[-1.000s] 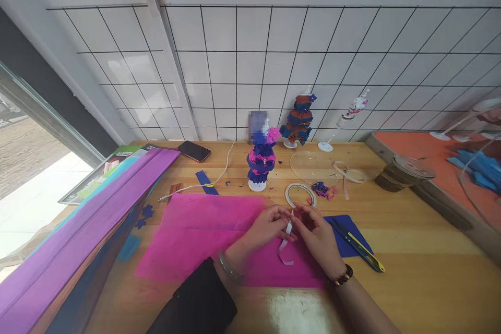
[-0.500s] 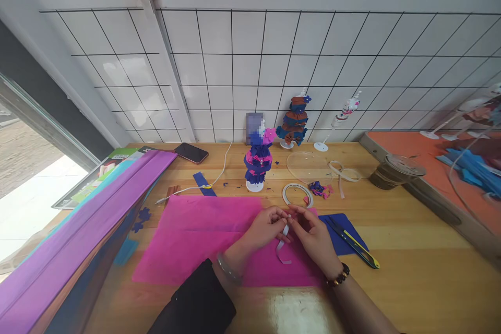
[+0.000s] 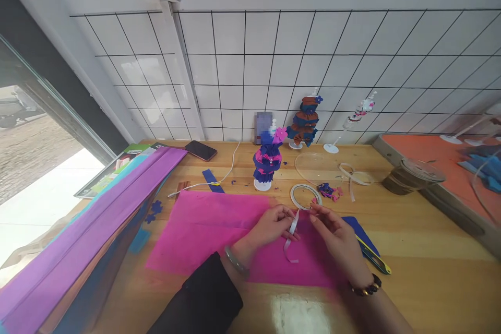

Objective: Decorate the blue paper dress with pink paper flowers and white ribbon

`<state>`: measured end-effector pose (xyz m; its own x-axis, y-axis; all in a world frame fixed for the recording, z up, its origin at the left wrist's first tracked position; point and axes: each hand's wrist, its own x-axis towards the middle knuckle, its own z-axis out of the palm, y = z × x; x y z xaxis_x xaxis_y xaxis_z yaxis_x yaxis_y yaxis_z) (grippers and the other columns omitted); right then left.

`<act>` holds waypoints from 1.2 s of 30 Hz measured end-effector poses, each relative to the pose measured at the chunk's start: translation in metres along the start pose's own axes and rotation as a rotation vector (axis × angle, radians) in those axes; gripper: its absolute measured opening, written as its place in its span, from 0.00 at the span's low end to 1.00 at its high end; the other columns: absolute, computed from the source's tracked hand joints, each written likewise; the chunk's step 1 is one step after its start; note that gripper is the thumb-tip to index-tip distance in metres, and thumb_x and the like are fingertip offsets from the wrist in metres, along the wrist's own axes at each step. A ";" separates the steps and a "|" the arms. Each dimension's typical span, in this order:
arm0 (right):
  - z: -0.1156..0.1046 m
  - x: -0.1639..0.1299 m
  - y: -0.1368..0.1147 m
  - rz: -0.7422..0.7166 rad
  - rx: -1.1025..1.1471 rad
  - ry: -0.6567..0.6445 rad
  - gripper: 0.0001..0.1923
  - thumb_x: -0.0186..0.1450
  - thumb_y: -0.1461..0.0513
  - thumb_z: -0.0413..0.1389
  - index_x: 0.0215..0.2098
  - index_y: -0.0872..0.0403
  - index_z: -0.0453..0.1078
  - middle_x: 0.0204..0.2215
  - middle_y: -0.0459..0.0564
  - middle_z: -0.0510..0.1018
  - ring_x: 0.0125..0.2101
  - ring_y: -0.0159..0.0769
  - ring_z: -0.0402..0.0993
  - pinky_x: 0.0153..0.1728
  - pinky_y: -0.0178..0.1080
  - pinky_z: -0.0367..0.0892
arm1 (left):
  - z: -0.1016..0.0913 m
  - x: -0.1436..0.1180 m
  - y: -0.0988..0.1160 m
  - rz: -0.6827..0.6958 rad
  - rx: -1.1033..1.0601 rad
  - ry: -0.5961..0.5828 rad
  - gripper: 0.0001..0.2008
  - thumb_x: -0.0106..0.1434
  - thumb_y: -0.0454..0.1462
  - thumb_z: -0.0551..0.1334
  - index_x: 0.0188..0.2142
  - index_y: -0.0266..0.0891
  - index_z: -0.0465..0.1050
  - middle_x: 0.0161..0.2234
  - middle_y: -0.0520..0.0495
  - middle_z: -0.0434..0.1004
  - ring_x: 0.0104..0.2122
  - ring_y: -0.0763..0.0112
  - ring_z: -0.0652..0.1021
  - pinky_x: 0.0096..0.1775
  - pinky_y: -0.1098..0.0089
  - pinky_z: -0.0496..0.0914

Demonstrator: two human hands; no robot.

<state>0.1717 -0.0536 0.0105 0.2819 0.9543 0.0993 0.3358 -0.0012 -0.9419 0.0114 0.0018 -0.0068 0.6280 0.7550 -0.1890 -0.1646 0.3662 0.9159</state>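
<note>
A narrow white strip (image 3: pixel 294 224) hangs in the left hand (image 3: pixel 274 225), pinched between the fingers, one end pointing up and the other curling down over the pink sheet (image 3: pixel 213 229). The right hand (image 3: pixel 337 234) is just beside the strip and apart from it, its fingers loosely bent; whether anything small sits between thumb and forefinger, one cannot tell. The pink sheet lies flat on the wooden desk (image 3: pixel 407 240), under both hands.

Just beyond the fingertips lies a ring of tape (image 3: pixel 293 197), with blue and pink scraps (image 3: pixel 326 190) to its right. A yellow-edged cutter (image 3: pixel 374 257) and a dark blue sheet (image 3: pixel 362 229) lie beside the right hand, partly hidden by it. Behind the pink sheet, a ruffled pink-and-blue piece (image 3: pixel 267 164) stands upright on a round white base; a brown-and-teal one (image 3: pixel 306 120) stands farther back, near the tiled wall. A phone (image 3: pixel 201 150) lies toward the left, near a long purple sheet (image 3: pixel 117 209). At the right is a lidded cup (image 3: pixel 403 180) with dark contents.
</note>
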 end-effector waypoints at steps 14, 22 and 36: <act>-0.080 -0.032 0.047 -0.270 -1.093 0.012 0.16 0.62 0.62 0.43 0.42 0.56 0.69 0.38 0.56 0.77 0.37 0.44 0.73 0.39 0.45 0.68 | -0.003 0.001 -0.002 -0.007 -0.012 -0.052 0.16 0.52 0.40 0.62 0.38 0.37 0.61 0.23 0.54 0.69 0.24 0.67 0.78 0.30 0.67 0.72; -0.088 -0.032 0.044 -0.200 -1.035 0.082 0.19 0.63 0.64 0.39 0.47 0.56 0.66 0.40 0.58 0.76 0.37 0.44 0.74 0.35 0.44 0.70 | -0.003 0.000 -0.004 0.057 0.041 -0.060 0.19 0.50 0.39 0.64 0.39 0.36 0.60 0.24 0.53 0.69 0.25 0.66 0.78 0.29 0.67 0.72; -0.033 -0.014 -0.022 -0.053 -0.433 -0.385 0.20 0.62 0.51 0.48 0.46 0.52 0.70 0.44 0.53 0.76 0.44 0.42 0.71 0.45 0.43 0.66 | -0.004 0.000 -0.004 0.075 0.037 -0.092 0.22 0.49 0.43 0.66 0.39 0.37 0.61 0.24 0.53 0.69 0.24 0.67 0.78 0.27 0.68 0.72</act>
<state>0.1900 -0.0769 0.0408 -0.0651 0.9962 -0.0573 0.7001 0.0046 -0.7140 0.0090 0.0024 -0.0116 0.6827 0.7254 -0.0879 -0.1861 0.2889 0.9391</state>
